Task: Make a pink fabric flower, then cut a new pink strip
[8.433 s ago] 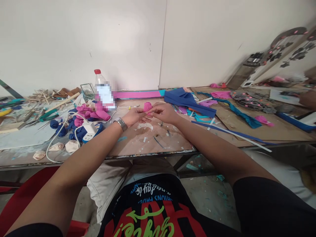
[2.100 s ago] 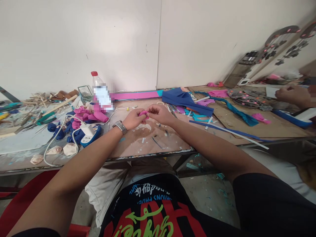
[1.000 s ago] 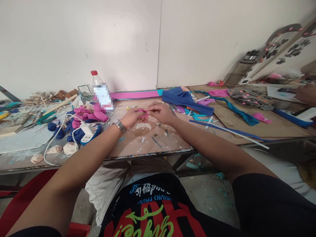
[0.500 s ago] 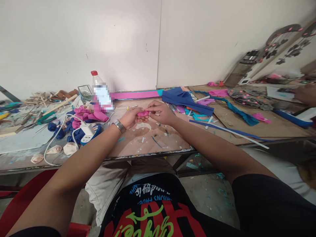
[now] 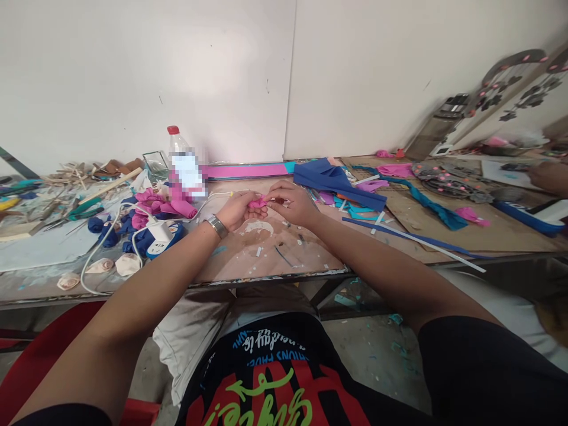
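My left hand [image 5: 237,210] and my right hand [image 5: 290,203] meet over the middle of the worktable [image 5: 266,260]. Between their fingertips they pinch a small pink fabric piece [image 5: 257,203], folded or rolled; most of it is hidden by my fingers. A metal watch sits on my left wrist. To the left lie more pink fabric rolls [image 5: 171,204] and several dark blue ones [image 5: 104,231].
A plastic bottle with a red cap [image 5: 180,154] stands behind the rolls. A white power strip with cable [image 5: 157,234] lies left. Folded blue fabric [image 5: 335,180], teal strips and a long thin strip lie right. Another person's hand [image 5: 548,176] is at far right. Tools and sticks clutter the far left.
The pink piece has shrunk from a round bundle to a small pinch between my fingertips. My hands stayed in place; the other person's hand at the right shifted.
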{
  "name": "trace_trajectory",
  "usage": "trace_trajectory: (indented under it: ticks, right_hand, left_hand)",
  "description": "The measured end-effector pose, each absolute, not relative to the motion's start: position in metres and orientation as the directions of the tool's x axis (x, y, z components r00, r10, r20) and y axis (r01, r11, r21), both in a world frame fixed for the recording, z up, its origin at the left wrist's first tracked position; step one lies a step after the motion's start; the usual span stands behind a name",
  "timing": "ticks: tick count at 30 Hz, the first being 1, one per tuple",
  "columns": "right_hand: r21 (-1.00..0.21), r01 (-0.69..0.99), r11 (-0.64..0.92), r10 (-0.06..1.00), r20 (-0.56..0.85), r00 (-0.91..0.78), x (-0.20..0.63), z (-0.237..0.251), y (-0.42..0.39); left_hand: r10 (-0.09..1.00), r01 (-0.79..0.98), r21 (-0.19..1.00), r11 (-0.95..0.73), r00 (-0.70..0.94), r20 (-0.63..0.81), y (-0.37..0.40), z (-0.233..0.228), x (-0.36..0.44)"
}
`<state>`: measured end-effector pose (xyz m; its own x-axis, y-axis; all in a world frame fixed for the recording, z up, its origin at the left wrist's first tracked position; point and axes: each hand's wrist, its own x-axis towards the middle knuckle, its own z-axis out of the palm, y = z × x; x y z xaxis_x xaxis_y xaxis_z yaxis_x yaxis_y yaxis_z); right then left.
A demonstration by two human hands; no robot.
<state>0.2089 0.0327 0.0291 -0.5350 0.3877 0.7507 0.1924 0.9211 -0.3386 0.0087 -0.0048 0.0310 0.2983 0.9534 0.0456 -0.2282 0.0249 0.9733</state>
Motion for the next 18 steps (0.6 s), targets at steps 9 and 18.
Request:
trace_trajectory:
  ticks: [9,18]
  right_hand:
    - [-0.294,0.194,0.936,0.35,0.709,-0.612,0.2131,0.0311,0.0373]
    - [-0.32,0.211,0.924,0.38,0.706,-0.597,0.21,0.035,0.0316]
  left_hand:
    - [0.956,-0.068,0.994,-0.085,0.276,0.1,-0.0044,0.0275,0.0107]
    - [0.939,0.008,0.991,-0.136,0.319,0.127,-0.0068,0.0307,0.0102]
